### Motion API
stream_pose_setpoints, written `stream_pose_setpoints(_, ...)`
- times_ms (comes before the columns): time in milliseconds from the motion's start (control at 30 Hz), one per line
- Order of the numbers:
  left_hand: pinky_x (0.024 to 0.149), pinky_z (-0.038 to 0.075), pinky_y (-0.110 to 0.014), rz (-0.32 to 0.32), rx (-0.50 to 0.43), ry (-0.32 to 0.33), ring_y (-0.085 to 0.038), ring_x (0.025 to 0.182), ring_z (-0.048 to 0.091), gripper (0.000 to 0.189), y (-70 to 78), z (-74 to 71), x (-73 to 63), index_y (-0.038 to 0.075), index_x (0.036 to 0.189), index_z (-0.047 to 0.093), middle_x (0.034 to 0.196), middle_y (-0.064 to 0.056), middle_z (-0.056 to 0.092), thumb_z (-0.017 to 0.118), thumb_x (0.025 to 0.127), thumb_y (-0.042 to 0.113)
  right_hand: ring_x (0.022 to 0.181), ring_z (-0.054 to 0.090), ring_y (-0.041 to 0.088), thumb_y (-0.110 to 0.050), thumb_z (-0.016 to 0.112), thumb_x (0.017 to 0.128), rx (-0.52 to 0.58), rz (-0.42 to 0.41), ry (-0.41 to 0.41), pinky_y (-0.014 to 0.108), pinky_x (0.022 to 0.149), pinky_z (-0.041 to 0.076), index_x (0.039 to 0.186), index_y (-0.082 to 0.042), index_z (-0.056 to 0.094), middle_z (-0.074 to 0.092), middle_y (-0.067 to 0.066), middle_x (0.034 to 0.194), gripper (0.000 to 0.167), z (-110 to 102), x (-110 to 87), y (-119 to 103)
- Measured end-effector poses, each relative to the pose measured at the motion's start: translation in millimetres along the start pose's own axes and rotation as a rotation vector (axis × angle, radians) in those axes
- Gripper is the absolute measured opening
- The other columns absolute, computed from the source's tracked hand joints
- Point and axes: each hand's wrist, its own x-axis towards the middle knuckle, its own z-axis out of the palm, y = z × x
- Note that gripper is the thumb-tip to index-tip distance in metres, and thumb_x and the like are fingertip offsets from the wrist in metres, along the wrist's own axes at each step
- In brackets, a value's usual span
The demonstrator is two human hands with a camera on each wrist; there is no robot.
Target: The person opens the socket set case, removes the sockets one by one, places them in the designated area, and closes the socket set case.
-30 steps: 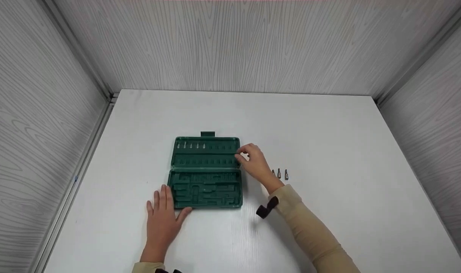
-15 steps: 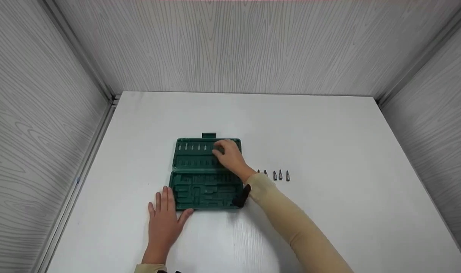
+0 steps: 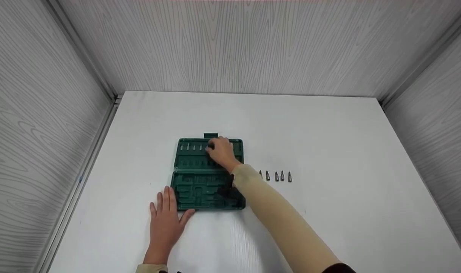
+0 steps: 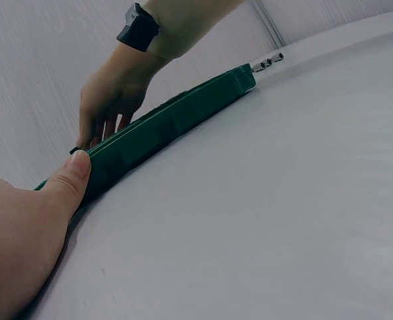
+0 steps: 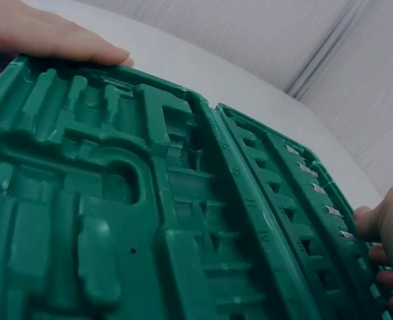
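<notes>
A green plastic bit case [image 3: 209, 206] lies unfolded on the white table, several silver screwdriver bits [image 3: 188, 147] standing in the upper half's back row. My left hand [image 3: 164, 225] rests at the case's front left corner, fingers straight along the side and thumb [image 4: 73, 175] against the front edge. My right hand [image 3: 222, 153] reaches over the upper half. Its thumb and forefinger pinch the rightmost bit [image 5: 348, 235] of that row, thumb tip right at it; the forefinger is largely hidden in the right wrist view. The other fingers curl beside the slots.
Right of the case, several loose bits [image 3: 282, 175] stand in a line on the table [image 3: 329, 212]. The case's latch tab [image 3: 210, 135] sticks out at the back. Wood-grain panels [image 3: 230, 45] enclose the table at the back and sides.
My right hand has moved left from the case's right edge to the rightmost bit in the row. More loose bits show beside the sleeve. My left hand stays at the corner.
</notes>
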Motion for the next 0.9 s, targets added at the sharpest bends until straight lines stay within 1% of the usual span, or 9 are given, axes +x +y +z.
stream_pose_setpoints(67,0.106,0.007,-0.059,-0.003,-0.003,-0.008,-0.039,0.138,0.010,0.095,0.1,0.5,0.1,-0.002,0.147,0.012,0.153,-0.018,0.011,0.038,0.088,0.067,0.105,0.049,0.025,-0.030,0.058,0.093,-0.045,0.022,-0.004,0.041,0.087,0.036,0.117,-0.010,0.065,0.059,0.008,0.113,0.032,3,1.2,-3)
stream_pose_setpoints(167,0.106,0.007,-0.059,-0.006,-0.003,-0.003,-0.039,0.138,0.011,0.095,-0.7,1.1,0.0,-0.002,0.147,0.012,0.153,-0.018,0.011,0.039,0.088,0.067,0.104,0.047,0.025,-0.033,0.056,0.093,-0.089,0.042,-0.014,0.041,0.085,0.035,0.118,-0.009,0.064,0.057,0.009,0.115,0.035,7,2.0,-7)
stream_pose_setpoints(300,0.105,0.008,-0.059,0.003,-0.005,0.014,-0.039,0.138,0.012,0.094,-1.2,1.4,-0.3,-0.002,0.147,0.013,0.153,-0.019,0.013,0.040,0.088,0.066,0.104,0.045,0.025,-0.034,0.057,0.093,-0.090,0.074,-0.008,0.042,0.087,0.033,0.117,-0.008,0.065,0.055,0.010,0.115,0.036,10,2.1,-11)
stream_pose_setpoints(467,0.105,0.011,-0.060,0.025,-0.002,0.047,-0.040,0.137,0.015,0.093,-1.0,1.2,-1.0,-0.004,0.146,0.016,0.152,-0.020,0.015,0.044,0.088,0.063,0.109,0.041,0.027,-0.032,0.058,0.093,-0.031,0.119,-0.011,0.046,0.094,0.029,0.116,-0.007,0.061,0.051,0.012,0.117,0.034,12,2.0,-12)
stream_pose_setpoints(600,0.105,0.010,-0.060,0.024,-0.005,0.041,-0.040,0.137,0.014,0.094,-1.1,1.9,-1.5,-0.004,0.146,0.015,0.152,-0.020,0.015,0.042,0.088,0.064,0.109,0.039,0.028,-0.030,0.058,0.093,0.033,0.135,-0.014,0.046,0.096,0.026,0.115,-0.008,0.056,0.049,0.011,0.117,0.032,14,1.7,-10)
stream_pose_setpoints(733,0.105,0.009,-0.059,0.022,-0.017,0.038,-0.039,0.138,0.013,0.094,-0.5,2.3,-0.9,-0.003,0.147,0.015,0.152,-0.019,0.014,0.040,0.088,0.066,0.108,0.039,0.026,-0.028,0.058,0.093,0.063,0.120,0.022,0.046,0.098,0.024,0.113,-0.010,0.055,0.050,0.010,0.114,0.028,16,0.3,-7)
stream_pose_setpoints(900,0.105,0.009,-0.059,0.016,-0.015,0.044,-0.039,0.138,0.013,0.094,-0.9,2.7,-1.2,-0.003,0.147,0.015,0.152,-0.019,0.014,0.042,0.088,0.065,0.106,0.041,0.026,-0.026,0.055,0.095,0.082,0.081,0.076,0.047,0.100,0.022,0.109,-0.008,0.061,0.052,0.009,0.112,0.023,19,-2.2,-4)
